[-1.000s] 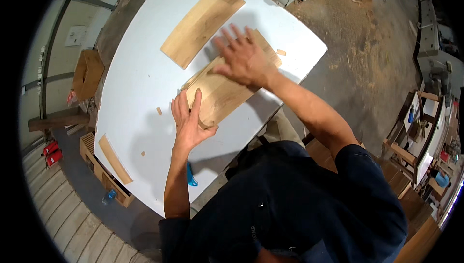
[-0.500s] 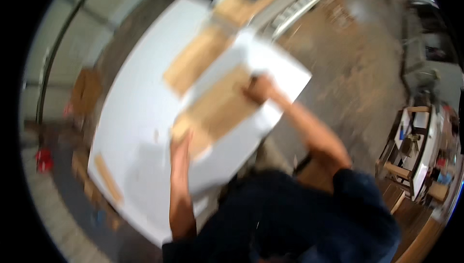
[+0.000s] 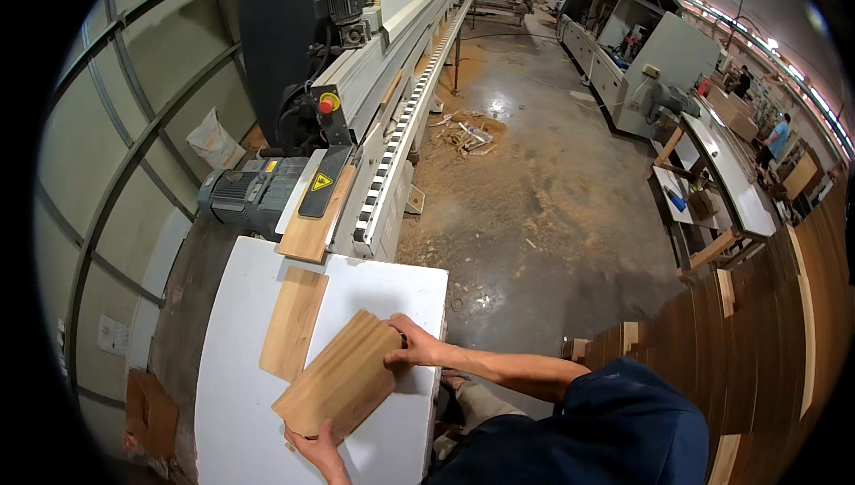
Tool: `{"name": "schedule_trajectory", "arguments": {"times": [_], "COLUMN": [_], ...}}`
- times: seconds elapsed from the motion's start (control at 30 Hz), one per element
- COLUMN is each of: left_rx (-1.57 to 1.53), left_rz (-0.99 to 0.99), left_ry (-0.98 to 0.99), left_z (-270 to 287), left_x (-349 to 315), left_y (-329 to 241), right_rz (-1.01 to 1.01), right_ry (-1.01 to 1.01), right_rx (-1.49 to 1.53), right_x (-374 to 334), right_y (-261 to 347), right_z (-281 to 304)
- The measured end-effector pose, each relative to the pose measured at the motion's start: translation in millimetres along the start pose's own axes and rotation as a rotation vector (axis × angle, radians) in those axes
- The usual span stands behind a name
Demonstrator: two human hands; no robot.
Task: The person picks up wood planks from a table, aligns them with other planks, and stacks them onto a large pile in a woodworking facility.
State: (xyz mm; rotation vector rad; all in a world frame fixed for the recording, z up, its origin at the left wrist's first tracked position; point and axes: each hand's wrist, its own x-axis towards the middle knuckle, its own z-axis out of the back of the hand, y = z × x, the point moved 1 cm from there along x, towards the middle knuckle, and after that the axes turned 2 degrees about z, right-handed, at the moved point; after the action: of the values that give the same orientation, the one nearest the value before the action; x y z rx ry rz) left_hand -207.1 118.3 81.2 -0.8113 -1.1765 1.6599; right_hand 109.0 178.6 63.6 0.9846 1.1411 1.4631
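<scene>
A stack of light-brown wooden boards (image 3: 343, 378) is held at a slant over the white tabletop (image 3: 223, 396). My left hand (image 3: 318, 451) grips its near left end, with the thumb on top. My right hand (image 3: 415, 342) is closed around the far right end, fingers curled over the edge. To the left of the stack, a single wooden board (image 3: 294, 323) lies flat on the table. Another wooden board (image 3: 312, 234) sits at the end of the machine, partly under a dark plate with a yellow warning sign. The undersides of the held boards are hidden.
A long machine (image 3: 383, 146) with a roller track adjoins the table's far edge; a grey motor (image 3: 249, 195) sits at its left. Stacked dark boards (image 3: 748, 342) stand at the right, near a white-topped workbench (image 3: 726, 178). Sawdust and scraps (image 3: 468, 133) litter the floor.
My view has swung up and turned, bringing the machine and aisle into sight. Both hands still hold wood; my right hand now grips the far end of the stack.
</scene>
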Motion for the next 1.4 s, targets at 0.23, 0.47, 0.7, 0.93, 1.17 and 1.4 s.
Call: {"name": "schedule_trajectory", "arguments": {"times": [0.23, 0.47, 0.7, 0.93, 1.17, 1.4], "left_rx": [-0.121, -0.388, -0.358, -0.099, -0.020, 0.125], "left_rz": [-0.170, -0.132, -0.076, -0.191, -0.085, -0.181], "left_ry": [0.062, 0.168, 0.260, 0.322, 0.319, 0.453], "left_z": [6, 12, 9, 26, 15, 32], "left_x": [-9, 7, 31, -6, -13, 38], "left_y": [68, 62, 112, 13, -5, 32], "right_rz": [0.216, 0.058, 0.381, 0.098, 0.043, 0.102], "right_ry": [-0.050, 0.095, 0.125, 0.151, 0.068, -0.154], "right_rx": [-0.137, 0.105, 0.051, 0.209, -0.118, -0.129], "right_x": [-21, -7, -4, -27, -8, -90], "right_y": [-25, -5, -42, -5, -35, -13], "right_z": [-10, -20, -2, -4, -22, -12]}}
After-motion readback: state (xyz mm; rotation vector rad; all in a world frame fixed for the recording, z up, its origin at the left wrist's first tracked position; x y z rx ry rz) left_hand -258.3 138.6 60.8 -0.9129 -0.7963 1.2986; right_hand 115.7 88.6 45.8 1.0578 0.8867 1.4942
